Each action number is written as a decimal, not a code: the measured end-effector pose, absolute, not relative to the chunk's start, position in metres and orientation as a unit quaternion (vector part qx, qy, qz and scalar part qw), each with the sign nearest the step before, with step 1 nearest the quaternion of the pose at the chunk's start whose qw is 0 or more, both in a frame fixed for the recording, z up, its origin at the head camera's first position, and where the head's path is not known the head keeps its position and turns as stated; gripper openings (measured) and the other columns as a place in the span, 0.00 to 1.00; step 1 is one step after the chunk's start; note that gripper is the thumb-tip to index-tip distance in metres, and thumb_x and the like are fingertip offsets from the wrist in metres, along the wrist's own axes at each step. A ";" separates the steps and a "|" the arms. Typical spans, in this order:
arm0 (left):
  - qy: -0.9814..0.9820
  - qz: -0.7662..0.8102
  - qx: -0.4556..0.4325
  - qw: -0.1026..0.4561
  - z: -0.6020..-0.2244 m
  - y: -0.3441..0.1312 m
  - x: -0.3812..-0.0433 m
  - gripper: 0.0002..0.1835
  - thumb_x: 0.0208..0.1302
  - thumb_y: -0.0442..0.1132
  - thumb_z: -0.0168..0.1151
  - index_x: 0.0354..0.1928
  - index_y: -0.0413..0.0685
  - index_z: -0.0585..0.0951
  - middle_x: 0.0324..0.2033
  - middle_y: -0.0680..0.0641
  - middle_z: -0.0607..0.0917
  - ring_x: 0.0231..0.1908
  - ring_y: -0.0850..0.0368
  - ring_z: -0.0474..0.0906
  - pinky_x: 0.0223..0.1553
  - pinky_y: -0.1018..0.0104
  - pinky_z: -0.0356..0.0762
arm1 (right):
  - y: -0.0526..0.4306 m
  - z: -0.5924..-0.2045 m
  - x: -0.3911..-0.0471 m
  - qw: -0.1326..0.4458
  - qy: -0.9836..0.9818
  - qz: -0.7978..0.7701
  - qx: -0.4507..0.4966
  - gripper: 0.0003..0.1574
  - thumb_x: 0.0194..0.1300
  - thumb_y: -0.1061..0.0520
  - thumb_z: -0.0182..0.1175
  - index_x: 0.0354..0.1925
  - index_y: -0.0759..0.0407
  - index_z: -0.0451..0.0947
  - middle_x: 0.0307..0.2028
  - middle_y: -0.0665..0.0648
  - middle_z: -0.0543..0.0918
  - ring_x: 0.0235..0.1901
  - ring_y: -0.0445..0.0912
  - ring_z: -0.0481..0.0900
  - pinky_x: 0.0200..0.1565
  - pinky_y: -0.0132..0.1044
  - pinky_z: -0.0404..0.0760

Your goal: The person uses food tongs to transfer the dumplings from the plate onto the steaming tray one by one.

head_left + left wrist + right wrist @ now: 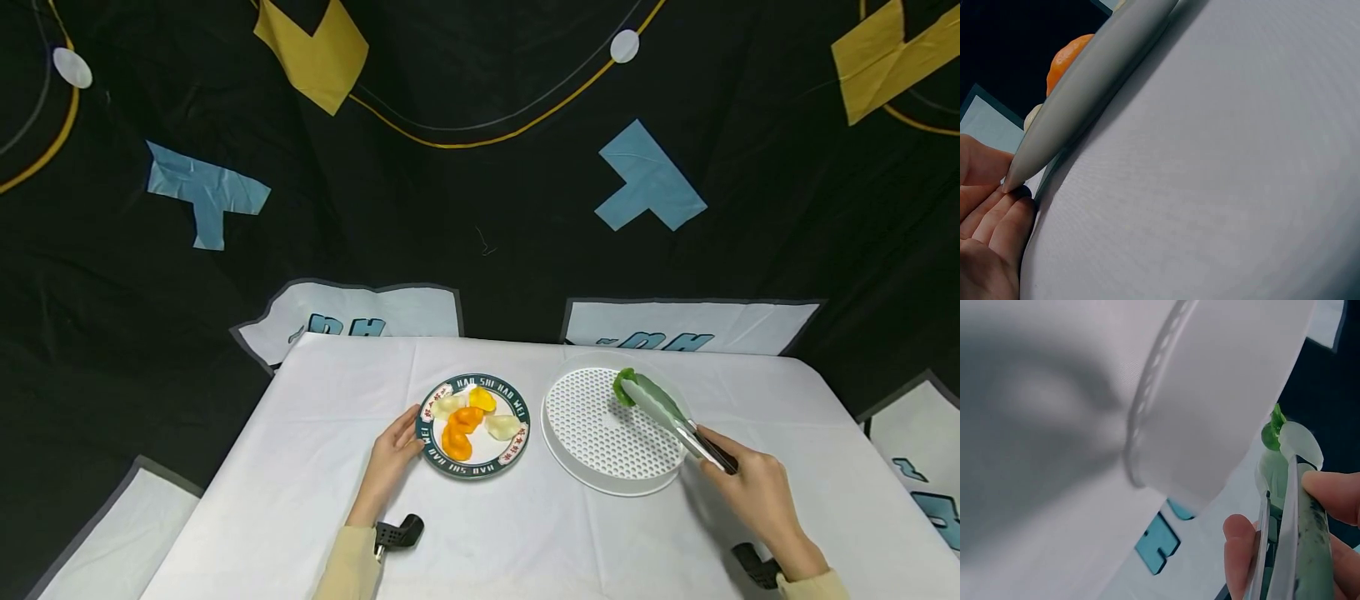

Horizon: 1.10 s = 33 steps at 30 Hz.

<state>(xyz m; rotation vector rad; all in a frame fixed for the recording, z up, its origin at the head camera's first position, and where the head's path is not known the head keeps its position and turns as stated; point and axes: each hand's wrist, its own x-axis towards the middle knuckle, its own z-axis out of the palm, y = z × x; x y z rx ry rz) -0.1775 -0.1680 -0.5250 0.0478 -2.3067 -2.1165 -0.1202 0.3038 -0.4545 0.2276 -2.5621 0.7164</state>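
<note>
My left hand pinches the left rim of a plate with a dark green lettered border. The left wrist view shows the thumb at the plate's edge and the other fingers below. Orange pepper pieces, a yellow piece and pale pieces lie on the plate. My right hand grips metal tongs with pale translucent tips. Between those tips is a green pepper piece, over the far part of a round white perforated tray. Whether it touches the tray, I cannot tell.
Plate and tray stand side by side on a white-covered table, the tray to the right. Behind the table hangs a black cloth with yellow and blue shapes. The tray's tall side wall shows in the right wrist view.
</note>
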 end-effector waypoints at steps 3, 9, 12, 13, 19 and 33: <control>-0.735 -0.678 0.012 0.004 -0.525 -0.168 -0.177 0.32 0.61 0.24 0.54 0.69 0.34 0.62 0.66 0.34 0.64 0.65 0.43 0.63 0.59 0.70 0.68 | 0.309 -0.456 -0.121 0.231 -0.935 0.257 0.078 0.26 0.47 0.68 0.67 0.49 0.69 0.81 0.31 0.71 0.83 0.17 0.44 0.63 0.18 0.32 0.61; -0.733 -0.680 0.016 0.003 -0.526 -0.168 -0.177 0.32 0.61 0.24 0.54 0.69 0.35 0.63 0.66 0.35 0.65 0.65 0.44 0.64 0.58 0.72 0.69 | 0.314 -0.459 -0.121 0.218 -0.941 0.251 0.063 0.27 0.47 0.67 0.68 0.49 0.71 0.80 0.35 0.74 0.83 0.20 0.48 0.69 0.19 0.39 0.68; -0.729 -0.685 0.022 0.001 -0.528 -0.169 -0.177 0.32 0.61 0.24 0.54 0.69 0.37 0.63 0.66 0.36 0.65 0.65 0.46 0.64 0.59 0.72 0.68 | 0.315 -0.460 -0.122 0.212 -0.944 0.245 0.057 0.27 0.46 0.67 0.68 0.49 0.72 0.79 0.35 0.75 0.82 0.22 0.50 0.73 0.21 0.45 0.73; -0.727 -0.686 0.021 0.001 -0.528 -0.169 -0.177 0.32 0.61 0.24 0.55 0.69 0.37 0.63 0.66 0.36 0.65 0.65 0.47 0.64 0.59 0.71 0.67 | 0.316 -0.460 -0.122 0.209 -0.945 0.245 0.054 0.27 0.47 0.67 0.68 0.49 0.72 0.79 0.35 0.75 0.82 0.22 0.51 0.74 0.21 0.48 0.74; -0.724 -0.689 0.015 0.005 -0.529 -0.169 -0.177 0.32 0.61 0.24 0.54 0.69 0.35 0.63 0.66 0.35 0.65 0.65 0.46 0.63 0.60 0.70 0.66 | 0.318 -0.461 -0.123 0.199 -0.950 0.237 0.048 0.26 0.47 0.66 0.66 0.48 0.73 0.79 0.35 0.74 0.82 0.23 0.52 0.76 0.22 0.49 0.75; -0.730 -0.683 0.006 0.011 -0.527 -0.169 -0.177 0.31 0.61 0.24 0.54 0.68 0.33 0.63 0.66 0.33 0.65 0.64 0.43 0.64 0.58 0.72 0.69 | 0.315 -0.459 -0.123 0.191 -0.954 0.225 0.046 0.29 0.46 0.67 0.68 0.50 0.73 0.79 0.34 0.75 0.82 0.23 0.54 0.77 0.23 0.56 0.75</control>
